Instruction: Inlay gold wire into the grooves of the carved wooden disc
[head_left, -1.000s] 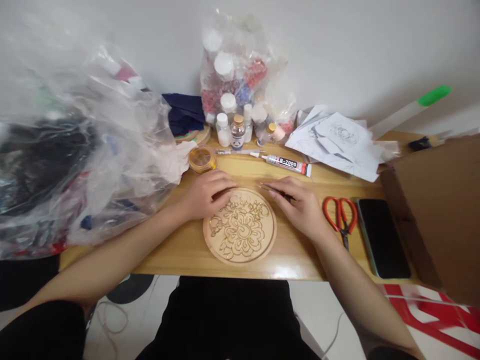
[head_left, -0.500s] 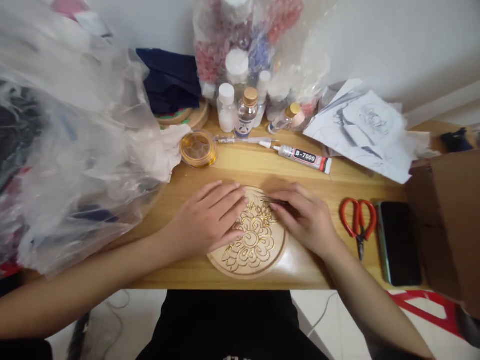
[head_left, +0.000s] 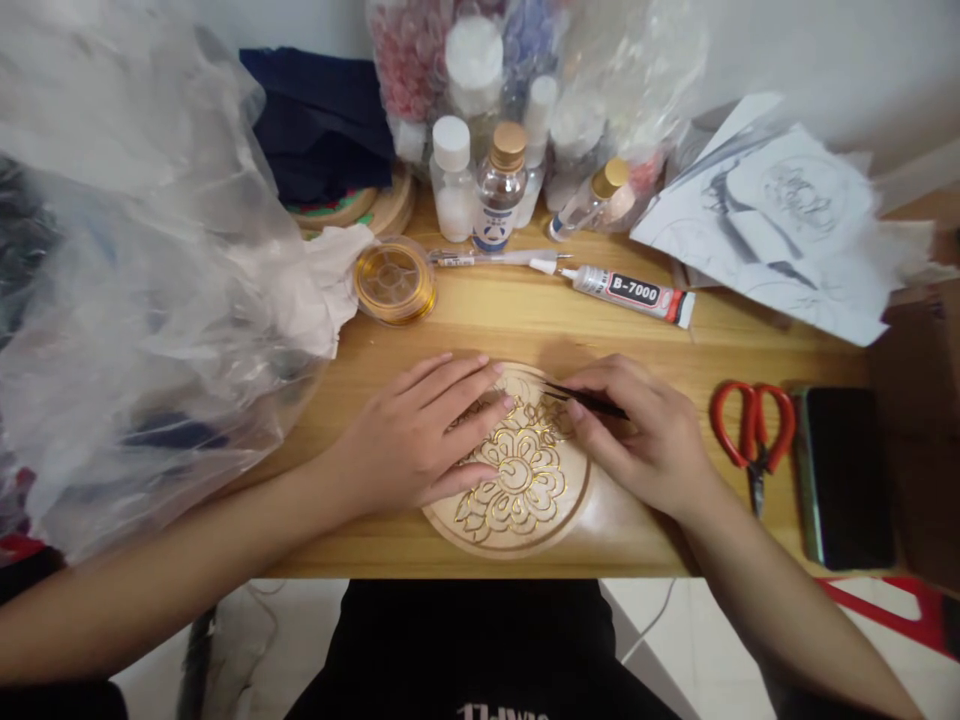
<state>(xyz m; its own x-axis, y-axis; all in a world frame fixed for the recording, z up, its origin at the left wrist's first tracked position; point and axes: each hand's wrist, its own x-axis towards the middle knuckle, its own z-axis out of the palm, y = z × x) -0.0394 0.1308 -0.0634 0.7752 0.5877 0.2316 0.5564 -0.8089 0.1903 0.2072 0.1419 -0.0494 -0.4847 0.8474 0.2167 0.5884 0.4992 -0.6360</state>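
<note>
A round wooden board (head_left: 577,500) with a gold-lined flower pattern lies near the table's front edge. My left hand (head_left: 427,430) rests flat on its left part, fingers spread. At the board's upper right, my right hand (head_left: 645,430) holds dark tweezers (head_left: 592,401) between thumb and fingers, their tips pointing left over the pattern. Whether the tips grip anything is too small to tell.
Behind the board are a gold wire spool (head_left: 395,282), a pen (head_left: 487,258), a glue tube (head_left: 634,292) and several bottles. Red-handled pliers (head_left: 754,430) and a phone (head_left: 847,478) lie right. A plastic bag (head_left: 150,380) bulges at left, papers (head_left: 780,220) at back right.
The camera view has shifted, so most items on the table appear farther apart. The tweezers show more fully in my right hand. My left hand stays on the board.
</note>
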